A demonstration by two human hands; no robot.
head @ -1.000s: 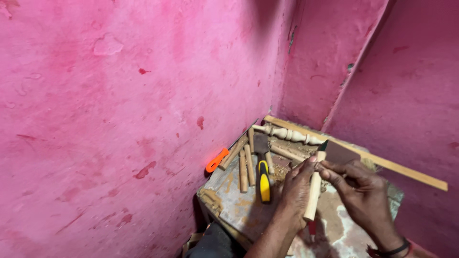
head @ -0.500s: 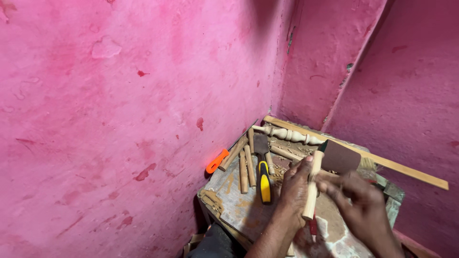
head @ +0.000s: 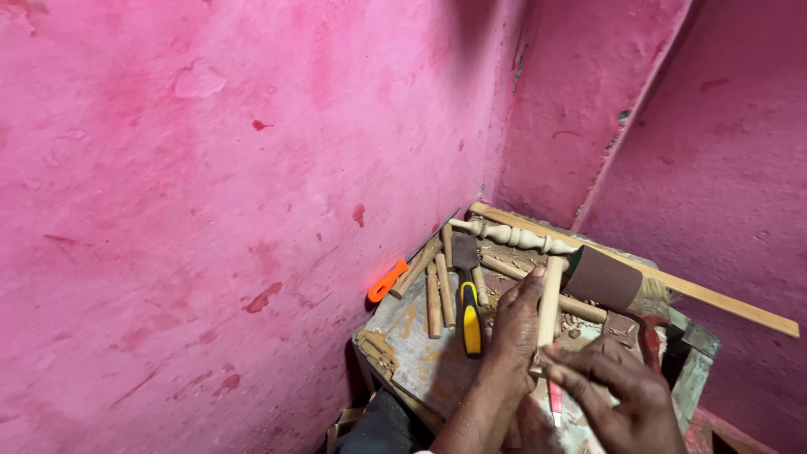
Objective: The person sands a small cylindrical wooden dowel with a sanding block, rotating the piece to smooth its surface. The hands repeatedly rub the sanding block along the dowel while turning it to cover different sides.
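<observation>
Now, left hand: we see our left hand (head: 514,324) wrapped around a pale wooden dowel (head: 548,304), thumb along its side; the grip is pressed together on the wood, holding it near upright over the bench (head: 420,357); held so, its length is free to be worked on.

Right hand: our right hand (head: 618,395) sits just below and to the right, fingers curled toward the dowel's lower end; whether that grip pinches the dowel or only touches it, we cannot tell.

Dowel: it stands between both hands, above the bench's middle, tilted slightly; its top end reaches up near a brown sanding block (head: 603,279) lying just behind it.

Tools at hand: a chisel with a yellow-and-black handle (head: 469,313) lies flat beside the left hand; it looks to us parked within easy reach; an orange-handled tool (head: 387,281) juts over the bench's far left edge by the pink wall (head: 210,210).

Stock: several short wooden rods (head: 435,290) lie side by side left of the chisel; a turned spindle (head: 513,236) and a long flat strip (head: 672,282) rest along the back, out of the working space.

Surface: shavings and dust litter the bench around the pieces.
</observation>
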